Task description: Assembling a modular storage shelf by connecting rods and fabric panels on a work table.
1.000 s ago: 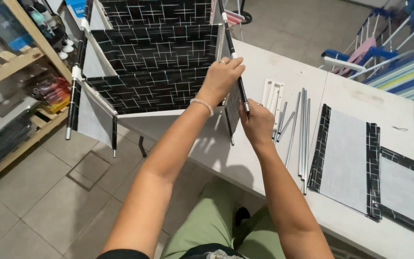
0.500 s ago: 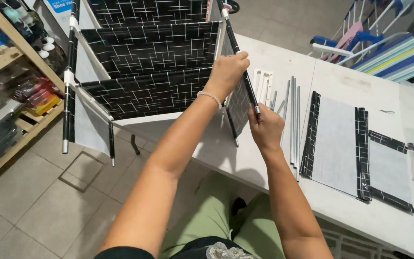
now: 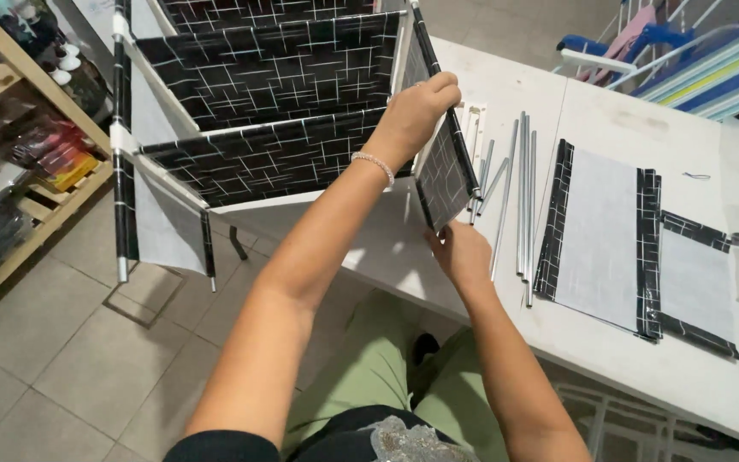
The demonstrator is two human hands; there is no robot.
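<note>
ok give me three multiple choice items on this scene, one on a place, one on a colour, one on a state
1. Where do the loose metal rods lie?
A. on the white table
B. on the floor
C. on the wooden shelf

2. What colour is the patterned fabric of the shelf frame?
A. red
B. black with white lines
C. plain green

3. What is the left hand doing?
A. resting flat on the table
B. hanging free
C. gripping the frame's upper pole

Answers: 1 A, the rods lie side by side on the tabletop beside the flat fabric panel. 2 B, thin white lines cross the black cloth. 3 C, its fingers curl round the pole while the right hand is at the lower end.
</note>
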